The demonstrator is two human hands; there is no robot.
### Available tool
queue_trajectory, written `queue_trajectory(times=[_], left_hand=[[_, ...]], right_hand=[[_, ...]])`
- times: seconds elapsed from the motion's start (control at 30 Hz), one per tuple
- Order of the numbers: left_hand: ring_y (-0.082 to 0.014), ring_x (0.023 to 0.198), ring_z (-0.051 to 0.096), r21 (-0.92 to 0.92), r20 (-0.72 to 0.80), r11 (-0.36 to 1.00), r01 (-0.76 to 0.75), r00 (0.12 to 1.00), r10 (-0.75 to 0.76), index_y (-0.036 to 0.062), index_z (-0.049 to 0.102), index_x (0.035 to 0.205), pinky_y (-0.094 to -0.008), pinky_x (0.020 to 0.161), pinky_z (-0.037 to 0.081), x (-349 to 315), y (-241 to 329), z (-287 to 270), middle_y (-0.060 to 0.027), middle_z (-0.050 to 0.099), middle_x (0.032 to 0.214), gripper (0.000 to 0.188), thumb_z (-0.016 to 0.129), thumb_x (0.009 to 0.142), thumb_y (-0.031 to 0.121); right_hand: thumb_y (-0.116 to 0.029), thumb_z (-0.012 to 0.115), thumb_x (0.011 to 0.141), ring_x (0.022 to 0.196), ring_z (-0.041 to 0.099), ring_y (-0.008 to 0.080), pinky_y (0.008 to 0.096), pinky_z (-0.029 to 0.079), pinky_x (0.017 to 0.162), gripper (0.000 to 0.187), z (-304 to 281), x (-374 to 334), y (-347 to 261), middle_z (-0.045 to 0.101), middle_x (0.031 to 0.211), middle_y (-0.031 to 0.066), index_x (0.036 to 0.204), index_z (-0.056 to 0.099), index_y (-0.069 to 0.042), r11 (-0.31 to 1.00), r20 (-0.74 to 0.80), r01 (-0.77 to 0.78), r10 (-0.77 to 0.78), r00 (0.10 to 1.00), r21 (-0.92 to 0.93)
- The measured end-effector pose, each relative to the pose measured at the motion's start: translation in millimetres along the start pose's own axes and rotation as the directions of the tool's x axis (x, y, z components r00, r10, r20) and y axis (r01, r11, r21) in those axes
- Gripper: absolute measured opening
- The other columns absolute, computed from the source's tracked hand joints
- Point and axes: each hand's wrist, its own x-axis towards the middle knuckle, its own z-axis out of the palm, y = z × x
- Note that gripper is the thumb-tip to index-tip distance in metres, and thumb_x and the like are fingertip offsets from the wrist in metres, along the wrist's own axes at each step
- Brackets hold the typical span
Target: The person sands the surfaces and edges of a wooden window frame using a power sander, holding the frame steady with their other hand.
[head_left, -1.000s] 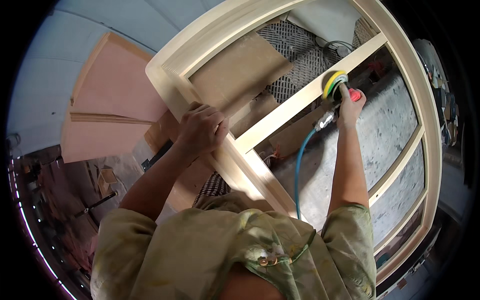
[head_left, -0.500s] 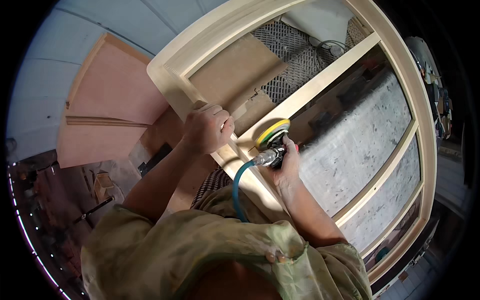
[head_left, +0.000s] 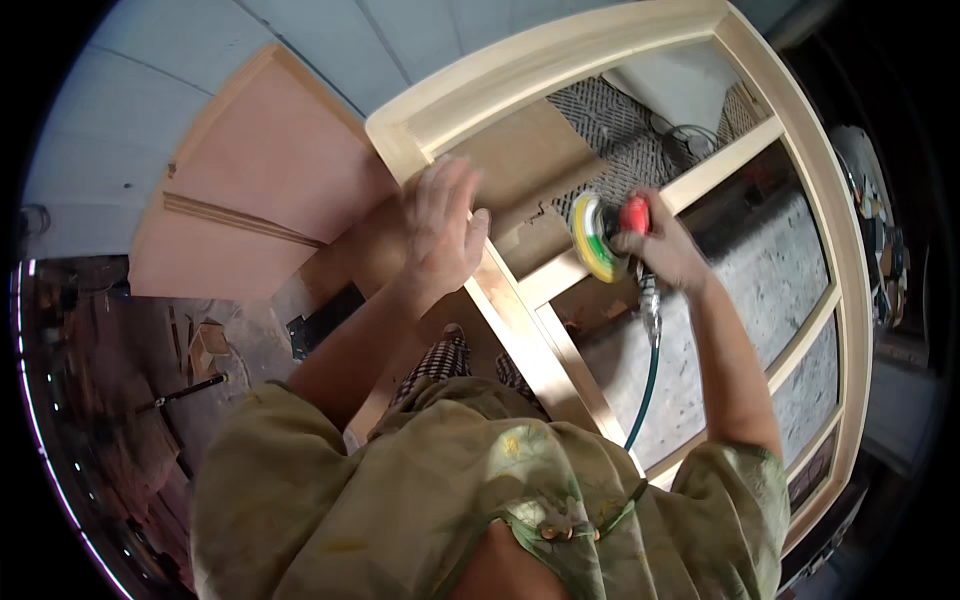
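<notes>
A large pale wooden frame (head_left: 525, 335) with several crossbars lies before me. My right hand (head_left: 668, 245) is wrapped round an air sander (head_left: 598, 238) with a red top and a yellow and green round pad. The sander is tilted on edge above a crossbar (head_left: 556, 277), and I cannot tell whether its pad touches the wood. From its metal fitting a teal hose (head_left: 647, 392) runs down toward my body. At the frame's near left rail, my left hand (head_left: 445, 230) has its fingers stretched out and thumb apart; the fingers are slightly blurred, and it holds nothing visible.
Pinkish panels (head_left: 285, 150) lean against the pale blue wall (head_left: 160, 100) at left. Through the frame's openings show a brown board (head_left: 530, 145), a dark patterned mat (head_left: 620, 125) and a spotted grey surface (head_left: 770, 230). A small wooden box (head_left: 208, 345) sits at lower left.
The sander in my right hand has moved right and away from me, and its pad now stands more upright. My left hand has opened from its closed grip on the rail. The view has shifted.
</notes>
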Motion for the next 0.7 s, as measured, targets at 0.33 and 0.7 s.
queue_trajectory(times=[0.33, 0.7], left_hand=[[-0.035, 0.099, 0.058, -0.431, 0.424, 0.491, 0.757, 0.65, -0.631, -0.004, 0.052, 0.117, -0.0404, 0.089, 0.043, -54, -42, -15, -0.0231, 0.061, 0.102, 0.044, 0.039, 0.101, 0.035], [-0.0121, 0.081, 0.057, -0.493, 0.671, 0.404, 0.771, 0.632, -0.388, -0.0051, 0.06, 0.104, -0.0282, 0.074, 0.049, -36, -89, -24, -0.006, 0.062, 0.089, 0.032, 0.053, 0.099, 0.026]], right_hand=[[-0.02, 0.08, 0.076, 0.102, 0.053, 0.0161, 0.0303, 0.044, 0.09, 0.059, 106, 53, -78, 0.056, 0.11, 0.0065, 0.124, 0.048, -0.008, 0.986, 0.233, 0.128, -0.149, 0.961, 0.103], [-0.024, 0.078, 0.071, 0.102, 0.058, 0.0318, 0.0387, 0.045, 0.092, 0.06, 97, -69, -72, 0.06, 0.105, 0.0177, 0.12, 0.05, -0.005, 0.953, -0.102, -0.141, 0.117, 0.988, -0.268]])
